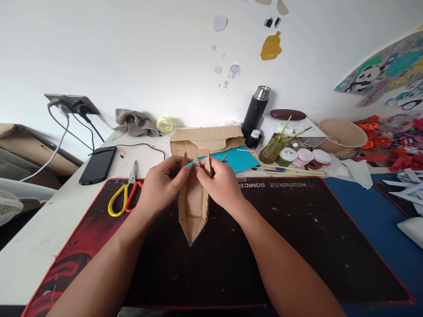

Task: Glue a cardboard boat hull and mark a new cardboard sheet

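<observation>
One boat-shaped cardboard piece (195, 198), pointed tip toward the person, over the middle of a black, red-edged desk mat (297, 251); whether it touches the mat cannot be told. Left hand (167, 178): thumb and fingers closed on the piece's left wall, near its far end. Right hand (221, 181): likewise closed on the right wall. Left of these, scissors (117, 200) with one yellow and one red handle, partly on the mat; a black phone (98, 166) on the white tabletop (36, 242). Behind: grey cloth (136, 123), yellowish tape roll (164, 125), cardboard sheet (211, 134), blue sheet (243, 162), dark flask (256, 110), brush jar (271, 150), lidded pots (303, 157), tan bowl (342, 134). White wall (132, 53): socket plate (72, 102) with plugged cables, yellow sticker (271, 46), panda picture (370, 77) at right.
</observation>
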The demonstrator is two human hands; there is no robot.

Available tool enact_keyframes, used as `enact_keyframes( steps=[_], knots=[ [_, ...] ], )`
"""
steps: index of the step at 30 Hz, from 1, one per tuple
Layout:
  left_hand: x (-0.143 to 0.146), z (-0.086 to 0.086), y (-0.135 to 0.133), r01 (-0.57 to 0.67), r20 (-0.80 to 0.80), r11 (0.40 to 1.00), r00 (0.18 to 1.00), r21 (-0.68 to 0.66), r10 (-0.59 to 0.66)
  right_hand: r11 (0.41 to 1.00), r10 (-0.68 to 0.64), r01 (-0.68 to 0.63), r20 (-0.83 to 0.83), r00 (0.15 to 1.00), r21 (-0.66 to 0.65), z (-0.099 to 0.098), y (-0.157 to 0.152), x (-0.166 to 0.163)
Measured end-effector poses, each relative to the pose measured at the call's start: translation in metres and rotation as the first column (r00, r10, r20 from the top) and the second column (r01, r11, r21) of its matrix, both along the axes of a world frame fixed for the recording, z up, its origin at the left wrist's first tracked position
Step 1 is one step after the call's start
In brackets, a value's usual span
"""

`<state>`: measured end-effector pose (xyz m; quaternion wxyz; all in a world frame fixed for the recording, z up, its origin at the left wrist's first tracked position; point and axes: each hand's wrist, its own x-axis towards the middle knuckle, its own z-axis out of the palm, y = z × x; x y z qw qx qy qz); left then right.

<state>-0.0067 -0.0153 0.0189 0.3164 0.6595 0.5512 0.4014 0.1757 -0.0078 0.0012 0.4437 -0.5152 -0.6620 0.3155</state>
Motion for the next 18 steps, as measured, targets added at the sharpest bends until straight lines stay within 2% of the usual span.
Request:
enact_keyframes(
  steps=[7, 11, 14, 18],
  knots=[
    [-0.0022, -0.002, -0.0005, -0.071, -0.12, 0.997, 0.99, 0.014, 0.073, 1.0, -0.009, 0.01, -0.039, 0.999, 0.028, -0.0002, 0.0, -0.0002],
    [-0.0009, -0.0003, -0.0005, 0.016, -0.156, 1.0, 0.988, 0.011, -0.014, 0.997, -0.057, 0.057, -0.012, 0.998, 0.055, 0.0012, -0.0001, 0.0],
    [0.0001, 0.0001, 0.0003, 0.091, -0.134, 0.996, 0.987, 0.011, -0.089, 0.995, -0.084, 0.083, 0.008, 0.996, 0.06, 0.0019, 0.0003, 0.0009],
    [0.0007, -0.0032, 0.002, -0.009, -0.025, 0.999, 1.0, -0.045, 0.008, 0.995, -0.077, 0.078, -0.016, 0.997, 0.067, 0.0015, 0.0012, 0.002]
  ],
)
